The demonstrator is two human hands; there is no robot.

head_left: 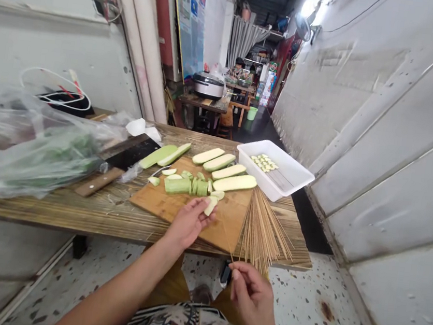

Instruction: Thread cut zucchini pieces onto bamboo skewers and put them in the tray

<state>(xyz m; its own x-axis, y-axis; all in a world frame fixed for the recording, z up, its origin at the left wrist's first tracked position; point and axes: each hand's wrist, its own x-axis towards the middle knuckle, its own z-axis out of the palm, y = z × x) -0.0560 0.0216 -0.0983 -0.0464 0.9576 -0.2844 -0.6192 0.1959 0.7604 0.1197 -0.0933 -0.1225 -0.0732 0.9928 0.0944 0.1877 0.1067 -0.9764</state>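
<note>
My left hand [190, 221] holds a pale green zucchini slice [210, 205] between thumb and fingers over the wooden cutting board [228, 231]. Lower right, my right hand [250, 294] pinches a thin wooden skewer [228, 239], its far end pointing up toward the slice without visibly touching it. Cut zucchini pieces [178, 186] lie on the board just beyond my left hand. Behind them rest several zucchini halves [234, 183], cut faces up. A fanned bundle of skewers [263, 233] lies at the board's right side, overhanging the table's front edge.
A white plastic tub [293, 177] with skewered slices stands at the table's right end. A cleaver [133, 152] lies left of the board, beside plastic bags [46, 148] of greens. More zucchini halves [158, 156] lie behind the board. Farther back, a person sits near tables.
</note>
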